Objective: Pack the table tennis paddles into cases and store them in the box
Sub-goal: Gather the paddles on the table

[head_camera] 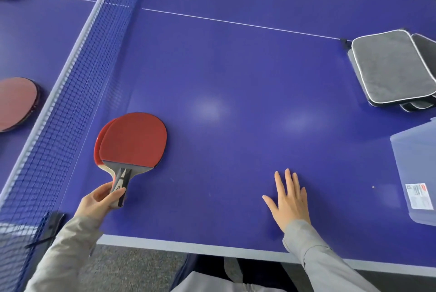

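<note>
You are looking at a blue tabletop (236, 79) with a thin white line (236, 23) across it. A blue net (77, 74) with a pale top band crosses it on your left. Grey carpet (132, 265) shows below the near edge.

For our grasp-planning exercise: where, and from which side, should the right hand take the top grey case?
Pinch the top grey case by its left edge, coming from the left: it lies flat atop the stack, and that edge faces the right hand across bare table.
</note>
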